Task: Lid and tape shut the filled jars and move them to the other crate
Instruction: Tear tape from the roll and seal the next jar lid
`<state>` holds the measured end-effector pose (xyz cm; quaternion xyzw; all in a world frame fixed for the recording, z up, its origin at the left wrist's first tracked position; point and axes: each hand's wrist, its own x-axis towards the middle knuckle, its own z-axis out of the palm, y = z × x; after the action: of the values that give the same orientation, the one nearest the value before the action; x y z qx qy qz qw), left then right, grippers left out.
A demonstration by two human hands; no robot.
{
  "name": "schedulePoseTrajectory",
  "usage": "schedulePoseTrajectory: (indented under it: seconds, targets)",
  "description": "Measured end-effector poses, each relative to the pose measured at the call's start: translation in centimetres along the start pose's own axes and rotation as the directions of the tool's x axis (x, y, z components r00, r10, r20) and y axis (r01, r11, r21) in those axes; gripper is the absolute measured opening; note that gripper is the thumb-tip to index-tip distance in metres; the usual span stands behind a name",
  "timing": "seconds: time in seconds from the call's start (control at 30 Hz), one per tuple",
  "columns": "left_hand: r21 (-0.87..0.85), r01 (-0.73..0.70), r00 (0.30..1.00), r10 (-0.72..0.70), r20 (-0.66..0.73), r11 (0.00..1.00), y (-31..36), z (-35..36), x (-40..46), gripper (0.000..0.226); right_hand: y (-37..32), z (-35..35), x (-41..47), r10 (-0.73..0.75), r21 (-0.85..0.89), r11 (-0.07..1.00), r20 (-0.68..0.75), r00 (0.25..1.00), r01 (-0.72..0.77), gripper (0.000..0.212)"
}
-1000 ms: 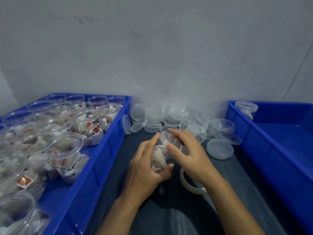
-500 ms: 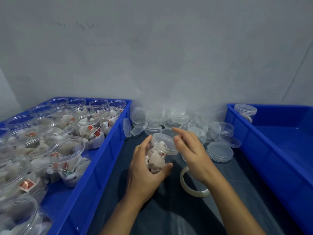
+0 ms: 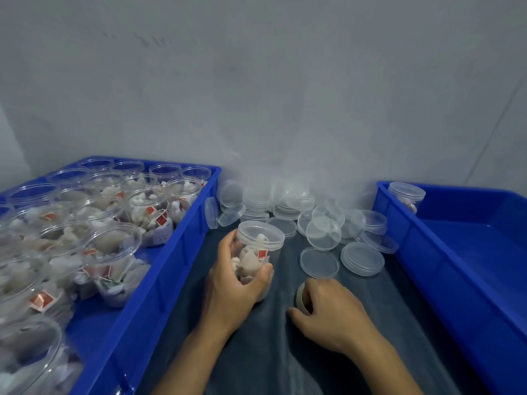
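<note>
Left hand (image 3: 236, 283): my fingers wrap the lidded jar (image 3: 256, 252), upright above the desk (image 3: 256, 352).
Tape roll (image 3: 301, 295): just right of the jar, on edge.
Right hand (image 3: 328, 309): nearer; fingers curl over the roll.
Far crate (image 3: 445, 252): rightward.

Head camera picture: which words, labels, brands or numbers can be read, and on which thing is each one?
No text can be read.
Red tags on the tea bags in the left crate: marks too small and blurred.
White label on a jar in that crate: blurred.
Red tag inside the jar the left hand holds: unreadable.
</note>
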<state>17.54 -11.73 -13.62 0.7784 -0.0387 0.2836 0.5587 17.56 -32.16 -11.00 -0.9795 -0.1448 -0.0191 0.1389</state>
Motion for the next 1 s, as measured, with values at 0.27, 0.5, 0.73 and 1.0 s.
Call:
schedulePoseTrajectory:
  seconds: [0.27,0.5,0.73,1.0]
  targets:
    - [0.176,0.046,0.999,-0.046,-0.004,0.983,-0.8,-0.2,0.3,0.086,0.2,0.5,0.6,0.109,0.486,0.874,-0.17,0.979,-0.012,0.028]
    - [0.194,0.036,0.999,-0.031,-0.032,0.98,-0.5,-0.2,0.3,0.114,-1.4,0.5,0.5,-0.04,0.739,0.623,-0.295,0.955,0.255,0.011]
    - [0.37,-0.446,0.849,0.516,-0.112,0.815,2.2,0.6,-0.6,0.064,-2.1,-0.8,0.2,0.041,0.988,0.087,-0.135,0.99,0.131,0.027]
    - [0.377,-0.514,0.812,0.579,-0.076,0.77,3.0,1.9,-1.4,0.039,-2.4,-1.0,-0.1,-0.074,0.887,0.342,-0.302,0.95,0.309,0.06]
